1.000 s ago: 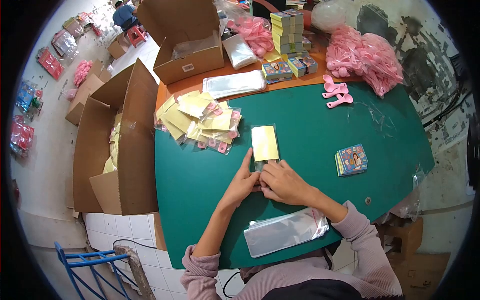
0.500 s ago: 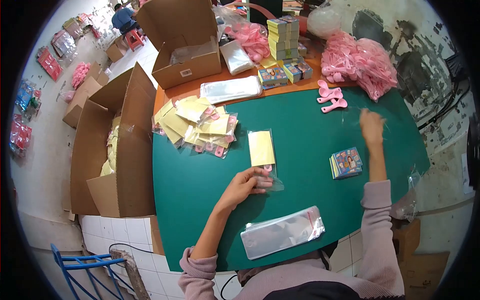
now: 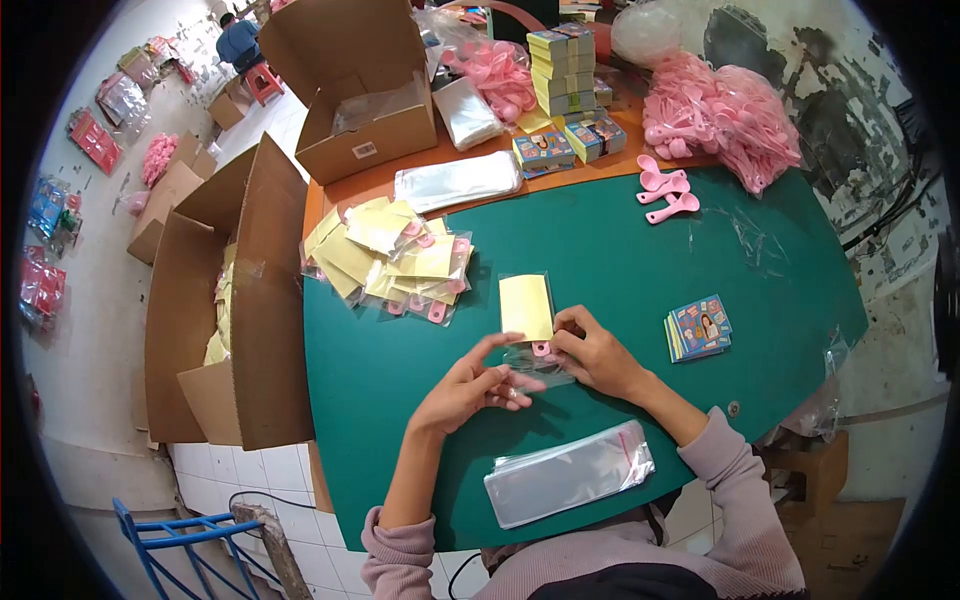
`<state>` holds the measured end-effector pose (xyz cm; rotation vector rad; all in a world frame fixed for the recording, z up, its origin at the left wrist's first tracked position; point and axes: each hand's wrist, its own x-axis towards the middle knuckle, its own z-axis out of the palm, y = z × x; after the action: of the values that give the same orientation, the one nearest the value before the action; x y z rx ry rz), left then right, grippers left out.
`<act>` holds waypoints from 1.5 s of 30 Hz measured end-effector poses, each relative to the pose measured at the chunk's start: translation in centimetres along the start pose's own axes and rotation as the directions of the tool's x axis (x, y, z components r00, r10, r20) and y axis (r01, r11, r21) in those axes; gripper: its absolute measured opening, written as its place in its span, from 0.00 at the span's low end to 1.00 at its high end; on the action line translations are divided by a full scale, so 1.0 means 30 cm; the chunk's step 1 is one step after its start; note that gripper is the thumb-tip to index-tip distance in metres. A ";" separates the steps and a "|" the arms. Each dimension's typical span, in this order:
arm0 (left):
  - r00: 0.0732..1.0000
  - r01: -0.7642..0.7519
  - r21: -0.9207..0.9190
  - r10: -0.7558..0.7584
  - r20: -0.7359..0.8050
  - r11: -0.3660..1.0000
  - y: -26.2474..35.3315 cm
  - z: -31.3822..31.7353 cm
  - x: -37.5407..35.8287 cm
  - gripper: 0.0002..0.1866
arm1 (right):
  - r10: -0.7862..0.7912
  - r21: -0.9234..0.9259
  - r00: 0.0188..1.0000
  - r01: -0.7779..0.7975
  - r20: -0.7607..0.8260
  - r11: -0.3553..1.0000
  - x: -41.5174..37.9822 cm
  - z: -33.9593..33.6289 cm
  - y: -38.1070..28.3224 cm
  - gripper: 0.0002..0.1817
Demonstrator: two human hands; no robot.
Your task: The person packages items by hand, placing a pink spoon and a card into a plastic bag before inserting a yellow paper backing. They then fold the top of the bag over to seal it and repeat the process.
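Observation:
A clear bag with a yellow card (image 3: 525, 306) and a pink spoon handle (image 3: 541, 349) inside lies on the green mat. Over the bag's lower left part is my left hand (image 3: 462, 388), its fingers spread. My right hand (image 3: 598, 355) is at the bag's lower right edge, fingers curled together; what they hold, if anything, is too small to tell. Nearer my body is a stack of empty clear bags (image 3: 570, 474). To the right sits a small stack of printed cards (image 3: 699, 328).
Filled bags (image 3: 390, 255) are heaped at the left of the mat. Three pink spoons (image 3: 668, 190) lie near a big bag of spoons (image 3: 720, 120). Card bundles (image 3: 562, 80) and an open carton (image 3: 365, 130) stand behind. A large box (image 3: 240, 300) is at the left.
My right hand has come from the far right side to the bag. My left hand has spread its fingers. Clear plastic scraps now show on the mat's right side.

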<state>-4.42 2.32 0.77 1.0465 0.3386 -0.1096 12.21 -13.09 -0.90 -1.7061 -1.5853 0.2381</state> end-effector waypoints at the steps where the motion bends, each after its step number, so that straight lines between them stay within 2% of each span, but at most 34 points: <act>1: 1.000 0.022 -0.006 -0.022 0.022 1.000 0.012 0.003 -0.007 0.20 | 0.019 0.058 1.000 -0.018 -0.014 0.998 -0.003 -0.004 0.008 0.09; 3: 1.000 -0.003 0.000 0.003 -0.027 1.000 -0.008 0.001 0.007 0.23 | 0.045 0.122 0.999 -0.042 -0.027 0.992 -0.008 -0.010 0.021 0.09; 4: 0.982 -0.146 0.336 0.179 -0.068 0.931 -0.049 -0.007 0.024 0.22 | 0.054 0.166 0.998 -0.049 -0.028 0.985 -0.009 -0.014 0.026 0.09; 5: 0.934 -0.244 0.636 0.353 -0.048 0.732 -0.077 -0.006 0.037 0.20 | 0.061 0.211 0.998 -0.053 -0.030 0.976 -0.008 -0.016 0.029 0.09; 6: 0.942 -0.162 0.731 0.324 -0.085 0.663 -0.029 0.048 0.032 0.15 | 0.060 0.217 0.998 -0.053 -0.026 0.975 -0.007 -0.019 0.033 0.09; 9: 0.923 -0.157 0.780 0.371 -0.103 0.606 -0.045 0.053 0.050 0.10 | 0.043 0.225 0.999 -0.036 -0.026 0.974 -0.006 -0.041 0.026 0.09; 11: 0.905 -0.142 0.751 0.391 -0.165 0.645 -0.056 0.061 0.062 0.08 | 0.251 0.350 0.960 -0.279 0.123 0.894 -0.005 -0.063 0.009 0.06; 13: 0.839 -0.178 0.771 0.503 -0.205 0.612 -0.063 0.070 0.068 0.08 | 0.284 0.385 0.948 -0.319 0.145 0.866 -0.016 -0.046 0.022 0.06; 15: 0.831 -0.182 0.761 0.511 -0.220 0.623 -0.076 0.062 0.076 0.08 | 0.316 0.419 0.934 -0.357 0.166 0.835 -0.023 -0.035 0.028 0.06; 17: 0.823 -0.184 0.753 0.518 -0.233 0.632 -0.083 0.059 0.078 0.07 | 0.441 0.605 0.867 -0.484 0.234 0.632 -0.020 -0.022 0.025 0.07; 21: 0.819 -0.156 0.711 0.492 -0.295 0.686 -0.092 0.054 0.085 0.08 | 0.457 0.579 0.866 -0.482 0.202 0.657 -0.021 -0.015 0.020 0.08; 23: 0.818 -0.158 0.687 0.484 -0.312 0.710 -0.091 0.053 0.087 0.08 | 0.508 0.646 0.835 -0.510 0.213 0.568 -0.022 -0.007 0.033 0.07; 25: 0.830 -0.110 0.648 0.429 -0.358 0.754 -0.083 0.058 0.083 0.08 | 0.528 0.675 0.824 -0.510 0.205 0.533 -0.020 -0.002 0.031 0.07; 29: 0.808 -0.061 0.668 0.429 -0.403 0.742 -0.103 0.057 0.094 0.08 | 0.588 0.742 0.789 -0.500 0.177 0.447 -0.008 -0.007 0.014 0.08; 32: 0.777 -0.064 0.614 0.425 -0.464 0.787 -0.111 0.068 0.099 0.08 | 0.592 0.715 0.796 -0.487 0.127 0.501 -0.010 0.006 0.014 0.08; 35: 0.763 -0.116 0.521 0.412 -0.499 0.845 -0.101 0.085 0.097 0.07 | 0.569 0.705 0.817 -0.459 0.096 0.540 -0.014 0.018 0.017 0.07; 37: 0.787 -0.206 0.358 0.372 -0.493 0.911 -0.121 0.068 0.104 0.07 | 0.567 0.708 0.819 -0.452 0.089 0.542 -0.014 0.016 0.010 0.06; 40: 0.776 -0.267 0.316 0.397 -0.490 0.910 -0.125 0.065 0.102 0.06 | 0.556 0.712 0.827 -0.438 0.080 0.548 -0.013 0.015 0.002 0.04; 45: 0.775 -0.246 0.263 0.352 -0.524 0.933 -0.097 0.094 0.094 0.05 | 0.590 0.730 0.804 -0.447 0.074 0.518 -0.013 0.010 -0.015 0.03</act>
<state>-1.87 -1.37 -1.26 1.2934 0.7039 0.4850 11.62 -13.36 -0.96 -1.4317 -0.6127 0.8687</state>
